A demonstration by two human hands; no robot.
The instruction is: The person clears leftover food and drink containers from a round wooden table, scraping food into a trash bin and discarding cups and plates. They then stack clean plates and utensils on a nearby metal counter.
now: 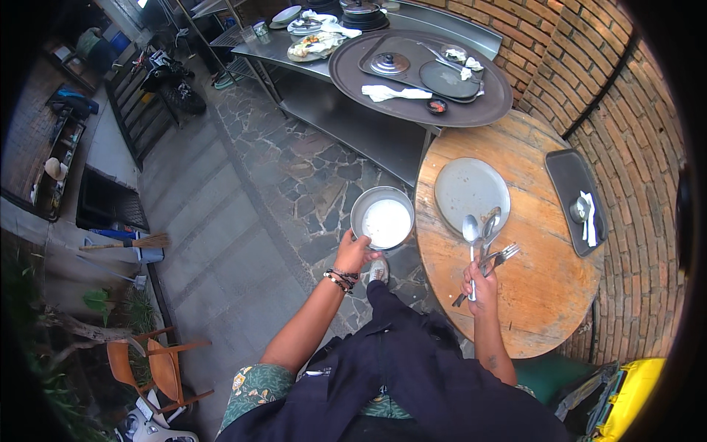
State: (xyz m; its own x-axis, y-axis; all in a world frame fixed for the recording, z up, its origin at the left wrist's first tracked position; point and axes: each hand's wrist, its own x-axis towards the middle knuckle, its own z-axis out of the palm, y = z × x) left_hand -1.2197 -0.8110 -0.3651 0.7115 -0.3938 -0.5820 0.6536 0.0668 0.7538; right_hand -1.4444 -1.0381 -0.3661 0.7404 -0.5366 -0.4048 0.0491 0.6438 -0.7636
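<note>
My left hand (355,253) grips the near rim of a round metal bowl (386,221) over the stone floor, left of the table. Something white covers the bottom of the bowl; I cannot tell whether it is liquid or glare. In my right hand (482,286) is a bunch of cutlery (486,251), with spoons and forks fanned out upward. The spoon heads overlap the near edge of a grey round plate (469,190), which has brown crumbs on it. Beneath the plate and my right hand is a round wooden table (541,298).
A dark oval tray (353,88) with used dishes and crumpled napkins sits on a steel counter (265,51). Against the brick wall, a rectangular tray (563,182) holds a small cup and tissue. A yellow bin (635,395) stands at lower right, wooden chairs (165,367) at lower left.
</note>
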